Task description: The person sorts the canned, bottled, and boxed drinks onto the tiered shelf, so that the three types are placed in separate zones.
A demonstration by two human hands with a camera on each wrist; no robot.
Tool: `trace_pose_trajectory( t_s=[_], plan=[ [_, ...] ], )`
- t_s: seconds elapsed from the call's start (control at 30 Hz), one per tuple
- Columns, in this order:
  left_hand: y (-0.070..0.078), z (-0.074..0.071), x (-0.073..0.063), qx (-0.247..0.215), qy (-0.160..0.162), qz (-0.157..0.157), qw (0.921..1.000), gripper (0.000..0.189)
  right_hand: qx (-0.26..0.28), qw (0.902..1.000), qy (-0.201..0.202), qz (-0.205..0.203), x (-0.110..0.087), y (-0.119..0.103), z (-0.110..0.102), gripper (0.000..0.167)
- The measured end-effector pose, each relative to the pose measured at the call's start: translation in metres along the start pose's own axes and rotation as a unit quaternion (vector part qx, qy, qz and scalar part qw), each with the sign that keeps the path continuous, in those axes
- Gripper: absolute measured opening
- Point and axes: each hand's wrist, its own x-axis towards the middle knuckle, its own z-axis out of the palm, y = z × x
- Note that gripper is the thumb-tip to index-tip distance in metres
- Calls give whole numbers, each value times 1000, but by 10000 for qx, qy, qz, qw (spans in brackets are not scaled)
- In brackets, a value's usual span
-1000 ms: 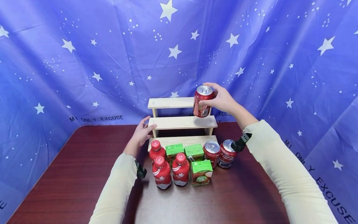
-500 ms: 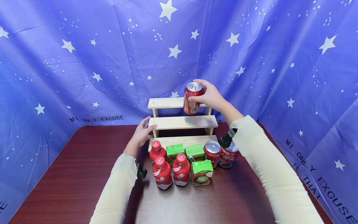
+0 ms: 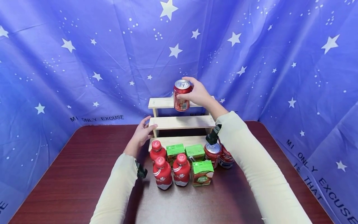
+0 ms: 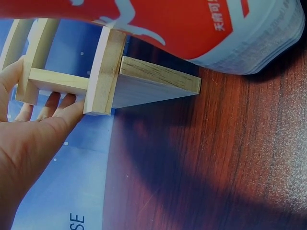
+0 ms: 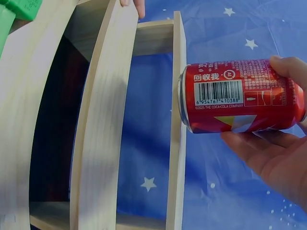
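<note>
My right hand [image 3: 199,94] holds a red Coca-Cola can [image 3: 181,104] upright, thumb on the near side and fingers behind. The can is at the top tier of a three-step wooden display stand [image 3: 181,123]. In the right wrist view the can's base [image 5: 183,98] is close to that tier's edge; whether they touch I cannot tell. My left hand [image 3: 141,134] grips the stand's left end at the middle tier. The left wrist view has its thumb [image 4: 13,76] on one side of the wood and its fingers [image 4: 64,106] on the other.
Before the stand are several red bottles [image 3: 162,177], green-topped drink cartons [image 3: 202,177], a red can [image 3: 213,153] and another can [image 3: 226,158] partly hidden by my right sleeve. All stand on the dark red table [image 3: 70,174]. A blue starry curtain [image 3: 126,62] hangs behind.
My right hand has carried the can leftward and slightly up along the top tier, from its right end to about its middle. The left hand has stayed on the stand.
</note>
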Motion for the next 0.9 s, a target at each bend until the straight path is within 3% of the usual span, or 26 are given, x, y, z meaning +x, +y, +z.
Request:
trace_pose_trajectory(
  t_s=[0.5,0.9],
  plan=[
    [3,2,-4,21,1,2,10000,71,101,9999,69,-94,10,-15,24,77],
    [1,1,-4,10,3,62,10000,71,169,9992,362,-88,17,-9,36,76]
  ],
)
